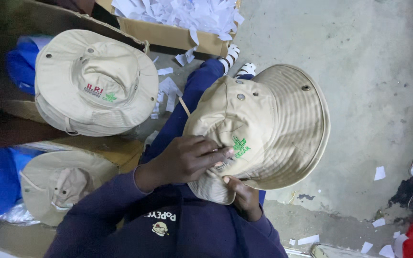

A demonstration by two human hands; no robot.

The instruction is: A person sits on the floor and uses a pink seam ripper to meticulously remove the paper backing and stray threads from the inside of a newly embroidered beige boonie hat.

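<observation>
Beige bucket hat (264,129), crown sideways

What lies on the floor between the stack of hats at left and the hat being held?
In the head view, white paper scraps litter the concrete floor between the hat stack and the held hat.

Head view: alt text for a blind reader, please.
Two hands, left and right, hold a beige cotton bucket hat with green embroidery over a navy-sleeved lap. Similar beige hats lie to the left; a cardboard box of white paper scraps stands on the grey concrete floor.
</observation>
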